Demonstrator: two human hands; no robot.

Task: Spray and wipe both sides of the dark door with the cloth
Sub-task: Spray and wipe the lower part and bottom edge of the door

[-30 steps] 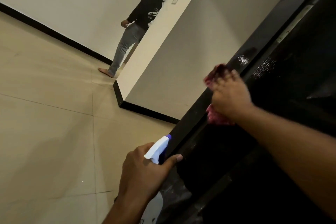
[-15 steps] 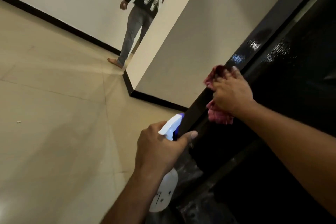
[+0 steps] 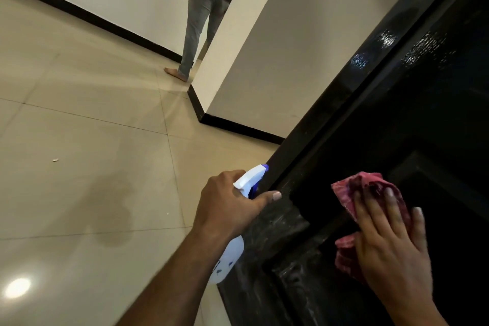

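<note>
The dark door (image 3: 412, 124) fills the right side, its panelled face glossy with wet streaks near its edge. My right hand (image 3: 389, 243) presses a red cloth (image 3: 352, 190) flat against the door's lower panel, fingers straight and spread. My left hand (image 3: 230, 204) grips the neck of a white spray bottle (image 3: 227, 262) with a blue nozzle, held right beside the door's edge, thumb extended toward the door.
Beige tiled floor (image 3: 79, 140) stretches to the left, with a damp patch near the door. A white wall corner (image 3: 264, 47) with black skirting stands behind. A barefoot person (image 3: 201, 16) in grey jeans stands by that corner.
My right hand has slid the cloth down the door, from the edge onto the lower panel. My left hand with the bottle has stayed beside the door edge.
</note>
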